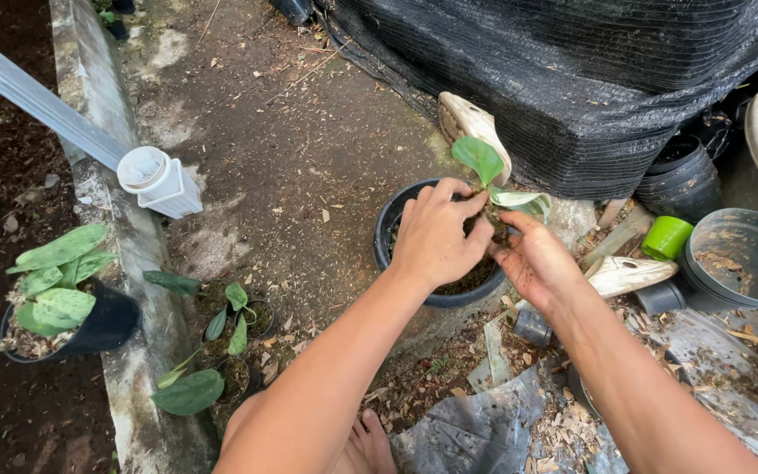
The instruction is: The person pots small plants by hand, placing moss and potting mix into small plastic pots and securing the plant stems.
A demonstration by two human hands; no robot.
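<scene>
A small plant (pixel 484 167) with a few green leaves was already set upright in the black pot (pixel 394 219), which stood on the bare ground beside a mound covered in black netting (pixel 589 79). The left hand (pixel 436 235) was laid over the pot's soil with its fingers curled down near the plant's stem; the right hand (pixel 532 259), smeared with soil, was held partly open at the pot's right rim, its fingers pressed in beside the stem. Whether either hand actually gripped the stem could not be told. Judged from this, the planting itself was done and the soil was being firmed; levelling and tidying seemed left. Three more potted plants (pixel 230 329) were seen near the concrete curb (pixel 129 369), another tilted pot (pixel 63 303) beyond it, and empty black pots (pixel 686 171) and a green cup (pixel 665 237) to the right.
</scene>
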